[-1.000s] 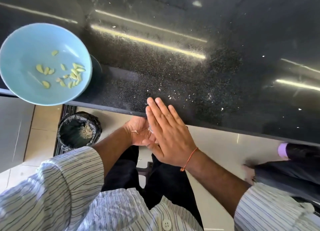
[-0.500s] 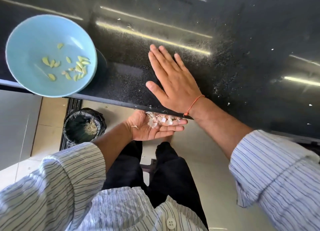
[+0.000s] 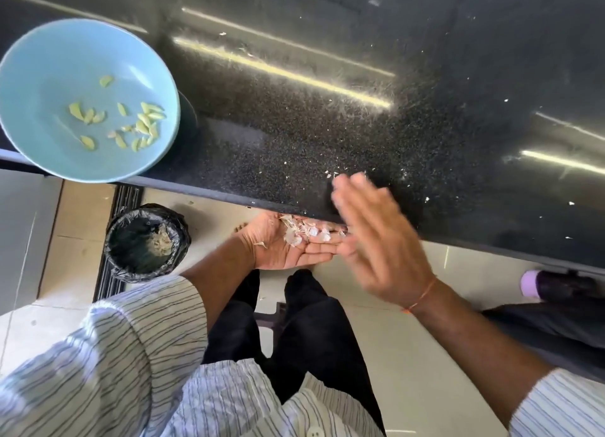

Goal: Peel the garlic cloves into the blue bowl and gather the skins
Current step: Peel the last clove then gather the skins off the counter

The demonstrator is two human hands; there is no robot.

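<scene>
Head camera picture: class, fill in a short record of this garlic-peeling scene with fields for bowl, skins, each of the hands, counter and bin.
bowl: round blue bowl on the counter's near edge, holding peeled yellow-green garlic cloves
skins: papery white garlic skins piled in the left palm
left hand: palm up, cupped below the counter edge
right hand: flat, blurred, at the edge
counter: black speckled stone counter, a few flecks left
bin: black-lined round bin on the floor

A motion-blurred right hand (image 3: 376, 237) hides the fingertips of the left hand (image 3: 284, 243) at the counter edge. The blue bowl (image 3: 42, 60) is cut off at the frame's left; the bin's (image 3: 147, 243) contents are indistinct.
</scene>
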